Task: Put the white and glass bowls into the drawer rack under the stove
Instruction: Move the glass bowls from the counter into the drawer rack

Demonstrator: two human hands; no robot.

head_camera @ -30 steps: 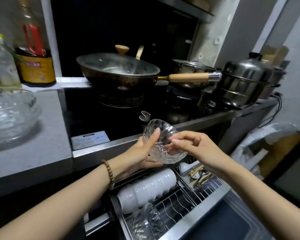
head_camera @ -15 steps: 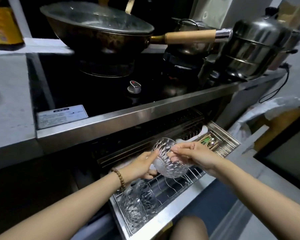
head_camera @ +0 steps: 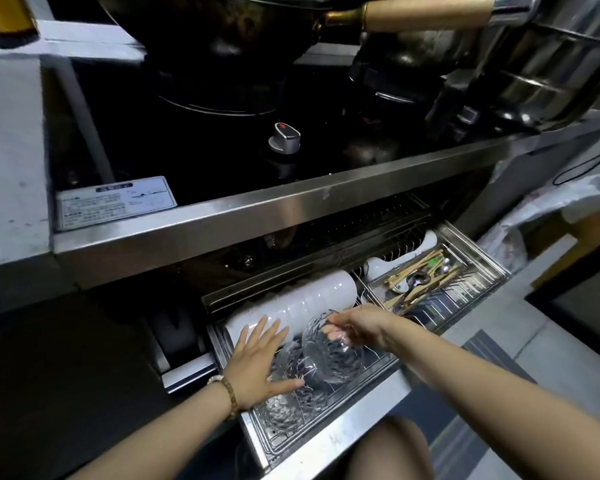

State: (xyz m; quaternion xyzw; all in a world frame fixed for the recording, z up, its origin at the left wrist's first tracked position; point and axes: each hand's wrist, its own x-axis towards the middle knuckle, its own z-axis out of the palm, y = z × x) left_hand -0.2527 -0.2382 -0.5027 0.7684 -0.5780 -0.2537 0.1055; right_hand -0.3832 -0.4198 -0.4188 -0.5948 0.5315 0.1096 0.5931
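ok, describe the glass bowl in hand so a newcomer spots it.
Below the black stove, the steel drawer rack is pulled out. Its left part holds a row of white bowls with glass bowls in front. The glass bowl meant is the rightmost, the only one the right hand pinches by its rim.

Grey countertop (head_camera: 11, 161), pale floor (head_camera: 575, 375).

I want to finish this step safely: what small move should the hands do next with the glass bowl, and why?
Probably ease the bowl down against the glass bowls and let go. The right hand pinches its rim low in the rack; the left hand, fingers spread, grips nothing.
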